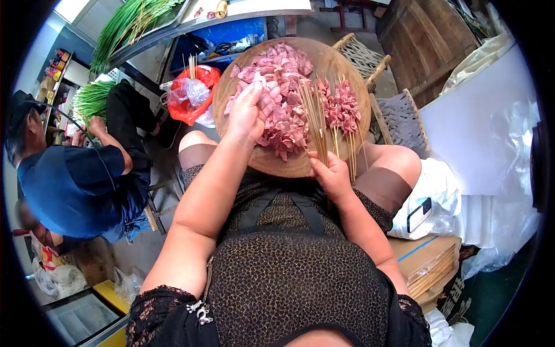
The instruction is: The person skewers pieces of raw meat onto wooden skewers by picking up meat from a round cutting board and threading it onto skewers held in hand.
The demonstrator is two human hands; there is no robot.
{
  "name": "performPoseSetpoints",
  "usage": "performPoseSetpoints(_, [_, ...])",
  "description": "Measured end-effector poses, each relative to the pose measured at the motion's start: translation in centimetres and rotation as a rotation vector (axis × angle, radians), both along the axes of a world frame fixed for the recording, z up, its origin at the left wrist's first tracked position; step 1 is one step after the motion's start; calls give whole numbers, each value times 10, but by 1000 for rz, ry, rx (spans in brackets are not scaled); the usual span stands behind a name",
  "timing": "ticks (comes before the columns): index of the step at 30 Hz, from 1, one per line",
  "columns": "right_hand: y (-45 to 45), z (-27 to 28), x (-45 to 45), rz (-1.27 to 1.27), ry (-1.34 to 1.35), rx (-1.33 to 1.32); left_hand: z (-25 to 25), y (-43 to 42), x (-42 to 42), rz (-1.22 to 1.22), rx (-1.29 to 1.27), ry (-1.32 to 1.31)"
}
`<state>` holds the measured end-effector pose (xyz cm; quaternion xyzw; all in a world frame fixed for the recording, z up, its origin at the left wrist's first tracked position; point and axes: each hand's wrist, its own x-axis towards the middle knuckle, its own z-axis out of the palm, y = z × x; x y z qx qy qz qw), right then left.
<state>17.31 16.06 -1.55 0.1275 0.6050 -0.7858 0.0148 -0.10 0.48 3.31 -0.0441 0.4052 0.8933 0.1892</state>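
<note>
A round wooden board [292, 168] rests on my lap. Raw meat pieces [286, 130] are heaped across its middle and far side. My left hand [252, 110] is over the left part of this heap, its thumb and fingers apart; whether a piece of meat touches the fingertips I cannot make out. Near the board's front edge, my right hand [330, 173] is closed round the lower ends of a bundle of bare wooden skewers [314, 115], which point away from me. Right of the bundle lie several meat skewers [341, 107], threaded at their far ends with bare sticks toward me.
A red plastic bag [193, 107] with upright sticks stands left of the board. At the left sits another person [81, 173], with hands at a green bunch of stalks [92, 98]. A woven chair [399, 118] and a cardboard box [425, 260] with a phone [419, 215] nearby are to the right.
</note>
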Motion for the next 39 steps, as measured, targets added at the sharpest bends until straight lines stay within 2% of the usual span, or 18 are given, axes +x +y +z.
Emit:
performPoseSetpoints(4, [-1, -1, 0, -4, 13, -28, -6, 3, 10, 37, 11, 52])
performPoseSetpoints(7, [1, 1, 1, -13, 23, -17, 2, 1, 10, -63, 16, 14])
performPoseSetpoints(9, [2, 1, 2, -11, 18, -28, 14, -6, 6, -231, 56, -35])
performPoseSetpoints(13, [2, 6, 4, -7, -13, -33, 19, -12, -4, -240, -53, 92])
performPoseSetpoints(16, [2, 10, 3, 7, -18, 4, 18, -12, -8, -197, -102, 64])
performPoseSetpoints(25, [0, -2, -1, -31, 39, -30, 1, 7, 2, -21, 18, 53])
performPoseSetpoints(27, [2, -2, -1, -36, 14, 40, 5, 6, 7, -57, 3, 32])
performPoseSetpoints(34, [3, -3, -2, -22, -2, -13, 1, 5, 8, -191, -175, 7])
performPoseSetpoints(39, [4, 3, -3, -24, -48, -41, -8, 8, 10, -236, -171, -17])
